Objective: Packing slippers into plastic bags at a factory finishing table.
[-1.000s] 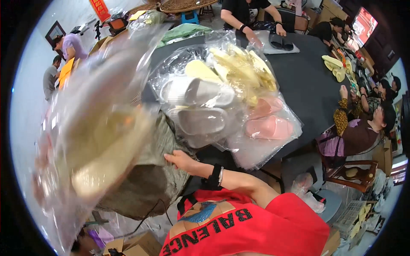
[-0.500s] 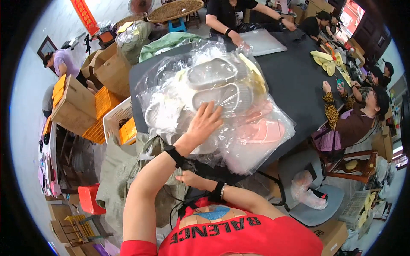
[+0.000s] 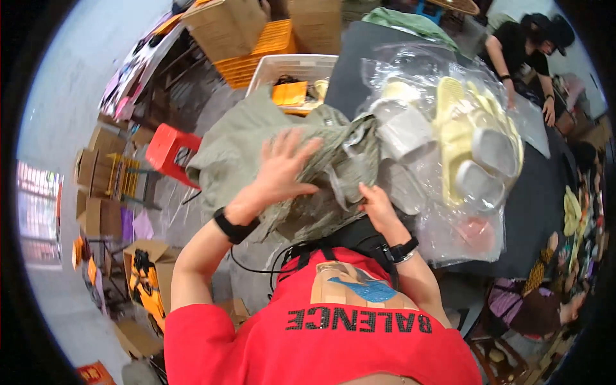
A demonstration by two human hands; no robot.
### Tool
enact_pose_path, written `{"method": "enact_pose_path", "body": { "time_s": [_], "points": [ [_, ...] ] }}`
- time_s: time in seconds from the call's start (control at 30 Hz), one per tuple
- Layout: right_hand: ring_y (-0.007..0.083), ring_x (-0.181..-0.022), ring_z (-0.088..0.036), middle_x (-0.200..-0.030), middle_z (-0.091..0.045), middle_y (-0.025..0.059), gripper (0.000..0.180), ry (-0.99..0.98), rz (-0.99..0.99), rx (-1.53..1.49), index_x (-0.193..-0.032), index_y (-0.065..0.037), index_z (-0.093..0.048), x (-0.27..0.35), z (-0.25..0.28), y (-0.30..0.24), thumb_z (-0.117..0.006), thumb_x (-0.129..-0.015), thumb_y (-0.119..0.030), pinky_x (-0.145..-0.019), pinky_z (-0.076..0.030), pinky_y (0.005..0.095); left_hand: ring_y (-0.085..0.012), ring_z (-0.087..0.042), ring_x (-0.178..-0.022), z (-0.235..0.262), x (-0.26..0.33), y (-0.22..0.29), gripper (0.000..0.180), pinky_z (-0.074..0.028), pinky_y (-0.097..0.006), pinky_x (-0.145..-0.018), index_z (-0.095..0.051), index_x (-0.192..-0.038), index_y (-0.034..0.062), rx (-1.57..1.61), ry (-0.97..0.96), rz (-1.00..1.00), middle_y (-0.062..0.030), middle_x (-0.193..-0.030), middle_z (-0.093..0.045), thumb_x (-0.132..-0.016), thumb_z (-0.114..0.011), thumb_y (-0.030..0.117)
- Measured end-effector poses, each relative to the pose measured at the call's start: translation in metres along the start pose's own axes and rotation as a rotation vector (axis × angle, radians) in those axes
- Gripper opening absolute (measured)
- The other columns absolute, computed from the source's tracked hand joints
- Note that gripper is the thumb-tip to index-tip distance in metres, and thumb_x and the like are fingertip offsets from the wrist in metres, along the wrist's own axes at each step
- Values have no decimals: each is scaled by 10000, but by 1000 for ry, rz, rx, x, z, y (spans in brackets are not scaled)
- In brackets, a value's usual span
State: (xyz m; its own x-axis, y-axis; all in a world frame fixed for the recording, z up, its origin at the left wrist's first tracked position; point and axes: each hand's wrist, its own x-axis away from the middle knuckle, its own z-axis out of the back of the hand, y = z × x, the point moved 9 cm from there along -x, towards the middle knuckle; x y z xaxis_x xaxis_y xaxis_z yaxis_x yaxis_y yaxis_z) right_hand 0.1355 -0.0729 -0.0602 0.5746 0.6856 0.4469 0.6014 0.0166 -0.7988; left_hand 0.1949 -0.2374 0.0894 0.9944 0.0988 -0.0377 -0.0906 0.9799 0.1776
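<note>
— Left hand (image 3: 280, 168)?
— Fingers spread, palm flat on one olive-green sack (image 3: 269, 138).
— Right hand (image 3: 377, 208)?
— Pinching the sack's edge, just beside the clear plastic bag (image 3: 449, 147).
— Inside that bag?
— Two grey slippers (image 3: 484, 163), several yellow ones (image 3: 452, 128); exact number hard to tell.
— Beyond the sack?
— One white crate (image 3: 282, 67), one red stool (image 3: 168, 151) at its left.

Olive-green sack (image 3: 256, 138) — pale yellow and grey slippers (image 3: 465, 138) — red stool (image 3: 168, 149)
</note>
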Motion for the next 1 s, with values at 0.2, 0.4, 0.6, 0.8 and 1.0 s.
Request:
{"method": "enact_pose_path", "body": {
  "time_s": [0.2, 0.4, 0.6, 0.8, 1.0],
  "points": [
    [64, -745, -533, -906, -600, -38, 183, -194, 118, -121, -997, -133, -530, -13, -82, -61, -504, -888, -278, -558, -372, 227, -458, -118, -1281, -86, 143, -171, 1203, -142, -635, -962, -86, -1399, 230, -18, -149, 708, -213, -1430, -28, -455, -818, 372],
    [63, -717, -546, -864, -608, -28, 171, -156, 150, -142, -928, -118, -548, -15, -111, -82, -514, -886, -281, -564, -413, 226, -431, -283, -1225, -143, 142, -237, 552, -262, -566, -953, -408, -1276, 130, 23, -45, 840, -207, -1393, -206, -747, -524, 21],
    [148, -918, -548, -1008, -585, 35, 179, -216, 350, -324, -992, -83, -530, -39, -109, -130, -454, -915, -226, -792, -459, 333, -211, -571, -888, -35, 78, -319, 370, -461, -337, -789, -578, -1013, 0, 1707, 830, 767, -87, -956, -610, -854, -424, 296],
    [189, -962, -544, -1020, -582, 84, 159, -525, 367, -413, -961, -47, -541, -46, -165, -159, -469, -905, -177, -887, -440, 387, -303, -542, -978, 162, 84, -383, 309, -447, -462, -855, -522, -1083, -26, 1662, 1274, 419, -168, -1079, -556, -881, -332, 111],
    [205, -993, -546, -1035, -585, 90, 176, -537, 331, -419, -987, -31, -540, -47, -180, -181, -483, -897, -171, -939, -418, 424, -261, -549, -933, 242, 110, -342, 302, -463, -390, -825, -500, -1122, -20, 1486, 1223, 64, -138, -1064, -560, -896, -427, 167]
  ]
}}
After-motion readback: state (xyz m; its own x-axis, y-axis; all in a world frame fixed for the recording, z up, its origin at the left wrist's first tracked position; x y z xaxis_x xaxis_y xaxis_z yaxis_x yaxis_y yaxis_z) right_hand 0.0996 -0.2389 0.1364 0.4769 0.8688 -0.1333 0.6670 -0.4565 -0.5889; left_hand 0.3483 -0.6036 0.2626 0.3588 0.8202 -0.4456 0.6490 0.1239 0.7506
